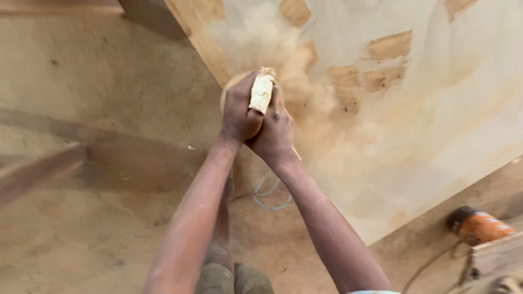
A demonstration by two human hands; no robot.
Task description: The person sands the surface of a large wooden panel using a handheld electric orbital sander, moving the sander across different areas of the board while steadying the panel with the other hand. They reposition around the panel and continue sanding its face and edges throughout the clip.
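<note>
A person leans over a large wooden panel [414,125], both bare hands wrapped around a dust-caked sanding tool [261,92] pressed near the panel's left edge. The tool's pale, cream-coloured body stands up between the hands, its long axis running away from the person and tilting slightly right, its frayed top end pointing toward the far side of the panel. A rounded pad edge shows just beyond the left knuckles. The left hand [238,111] is closed tight around the tool's left side; the right hand [276,130] is clasped against it from the right, fingers folded around the body. A cloud of tan sawdust [294,81] billows from the contact point across the panel, which is coated pale with bare brown wood patches. A thin cable [269,196] loops on the dusty floor [98,218] below the wrists. An orange power tool [479,226] lies at lower right, well apart.
</note>
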